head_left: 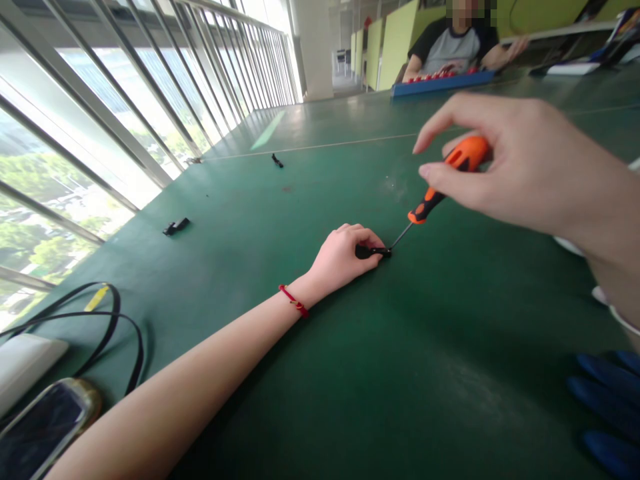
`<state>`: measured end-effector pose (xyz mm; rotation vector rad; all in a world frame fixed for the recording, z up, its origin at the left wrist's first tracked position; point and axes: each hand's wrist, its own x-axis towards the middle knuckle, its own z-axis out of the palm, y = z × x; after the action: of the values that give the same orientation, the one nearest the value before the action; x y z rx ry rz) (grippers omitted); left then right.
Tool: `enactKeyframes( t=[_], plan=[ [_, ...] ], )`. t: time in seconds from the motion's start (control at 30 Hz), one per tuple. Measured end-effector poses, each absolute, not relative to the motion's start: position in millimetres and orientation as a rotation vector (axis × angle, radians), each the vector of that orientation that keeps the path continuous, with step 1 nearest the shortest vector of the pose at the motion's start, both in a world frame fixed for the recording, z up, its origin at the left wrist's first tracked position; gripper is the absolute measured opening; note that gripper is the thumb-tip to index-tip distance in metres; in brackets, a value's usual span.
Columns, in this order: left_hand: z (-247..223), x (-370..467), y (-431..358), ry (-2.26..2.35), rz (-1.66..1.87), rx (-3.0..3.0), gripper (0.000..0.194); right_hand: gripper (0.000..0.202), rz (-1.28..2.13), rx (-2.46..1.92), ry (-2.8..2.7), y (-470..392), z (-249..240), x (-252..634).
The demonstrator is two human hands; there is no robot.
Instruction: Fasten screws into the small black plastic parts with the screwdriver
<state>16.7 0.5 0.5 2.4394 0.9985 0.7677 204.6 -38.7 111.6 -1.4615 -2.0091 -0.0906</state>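
Observation:
My left hand (345,252) rests on the green table (280,220), its fingers closed on a small black elongated part (369,252) that lies low against the surface. An orange and black screwdriver (426,205) slants down from my right hand (525,157), its tip meeting the right end of that part. The butt of its handle sits against my right palm. My right thumb and index finger stand apart from the handle, and the other fingers are mostly hidden. Whether a screw is under the tip is too small to tell.
Small black pieces (176,227) lie to the left and farther back. At lower left are a phone (43,427), a white box (30,367) and a black cable (117,307). Blue glove fingers (607,387) show at lower right. Across the table, a person sits behind a blue tray (443,83).

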Motion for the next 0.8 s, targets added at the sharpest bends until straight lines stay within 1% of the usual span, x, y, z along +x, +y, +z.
enactKeyframes(
  t=[0.03,0.07,0.1,0.17,0.2,0.23,0.27,0.33,0.4,0.47,0.53,0.57,0.63,0.7,0.77,0.8],
  plan=[
    [0.3,16.7,0.5,0.994,0.770,2.439,0.012,0.037,-0.064,-1.440,-2.013,-38.4,111.1,204.7],
    [0.2,16.7,0.5,0.988,0.774,2.439,0.012,0.049,-0.053,-1.421,-2.020,-38.2,110.7,204.8],
    [0.0,16.6,0.4,0.984,0.777,2.439,0.012,0.049,-0.050,-1.413,-2.028,-38.0,110.3,204.9],
    [-0.3,16.4,0.2,0.982,0.782,2.438,0.012,0.027,-0.094,-1.425,-2.035,-37.8,110.1,205.1],
    [-0.4,16.4,0.1,0.983,0.782,2.437,0.012,0.025,-0.131,-1.437,-2.035,-37.8,110.3,205.3],
    [-0.5,16.3,0.0,0.984,0.781,2.436,0.012,0.028,-0.158,-1.443,-2.034,-37.7,110.5,205.5],
    [-0.5,16.3,-0.1,0.985,0.782,2.434,0.012,0.027,-0.166,-1.445,-2.031,-37.5,110.8,205.9],
    [-0.6,16.4,0.0,0.985,0.785,2.434,0.012,0.016,-0.148,-1.444,-2.031,-37.2,111.3,206.8],
    [-0.6,16.5,0.2,0.987,0.787,2.435,0.012,0.028,-0.133,-1.445,-2.043,-37.2,111.7,207.1],
    [-0.4,16.7,0.5,0.990,0.788,2.436,0.012,0.021,-0.155,-1.461,-2.051,-37.6,112.1,206.8],
    [-0.1,16.8,0.6,0.992,0.783,2.436,0.012,0.028,-0.176,-1.472,-2.049,-38.0,112.5,206.2],
    [0.0,16.8,0.5,0.993,0.778,2.437,0.012,0.028,-0.169,-1.463,-2.046,-38.1,112.7,206.0],
    [0.3,16.8,0.2,0.996,0.769,2.437,0.013,0.017,-0.152,-1.428,-2.046,-38.2,112.9,206.0],
    [0.4,16.7,-0.2,0.994,0.768,2.439,0.012,0.023,-0.159,-1.406,-2.063,-38.1,113.0,206.5],
    [0.4,16.7,-0.4,0.986,0.773,2.442,0.012,0.020,-0.184,-1.412,-2.067,-38.1,113.1,207.1],
    [0.5,16.7,-0.5,0.983,0.774,2.443,0.012,0.025,-0.195,-1.413,-2.066,-38.2,113.0,207.3]
  ],
)
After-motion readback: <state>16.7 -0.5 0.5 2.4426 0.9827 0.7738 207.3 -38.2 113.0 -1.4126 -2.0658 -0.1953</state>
